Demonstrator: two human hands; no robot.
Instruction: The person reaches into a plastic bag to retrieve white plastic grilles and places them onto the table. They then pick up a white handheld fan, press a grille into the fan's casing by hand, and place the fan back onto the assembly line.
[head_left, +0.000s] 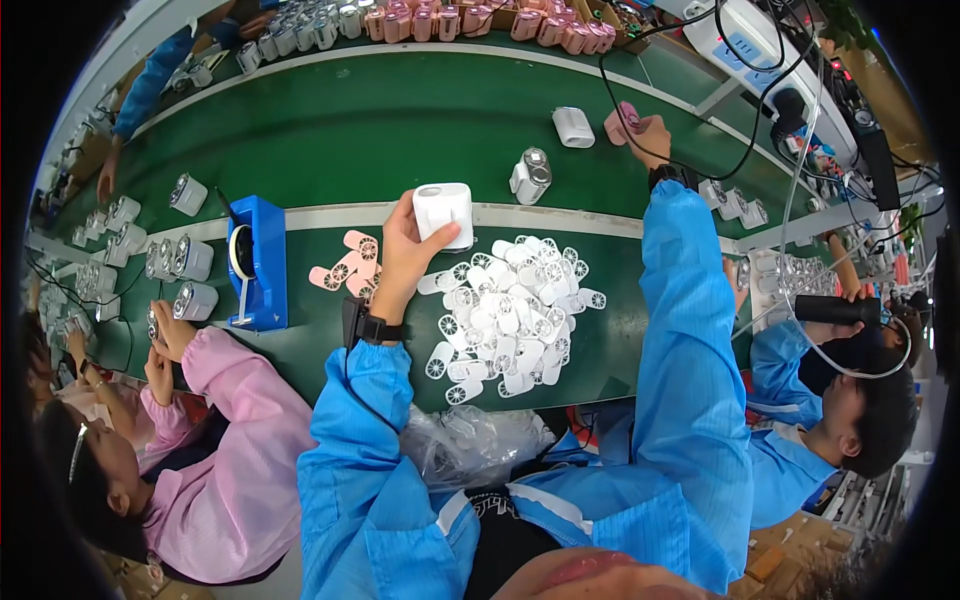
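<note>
My left hand (400,255) is closed around a small white rounded appliance housing (443,212), thumb across its front, above the near green bench. Out to the right, my right hand (655,142) reaches across the belt with its fingers on a pink appliance (620,124) of similar shape. Close to my left hand lies a heap of flat white plates (510,310), each with a round spoked opening. A smaller group of pink plates (342,268) sits left of that hand. On the belt between my hands are a white housing (573,127) and a silver-white appliance with round metal heads (532,178).
A blue tape dispenser (265,265) stands at left. The green belt (400,110) runs across, with rows of pink appliances (420,22) beyond. Black cables (735,165) hang at right. A clear plastic bag (470,440) lies before me. Co-workers sit on both sides.
</note>
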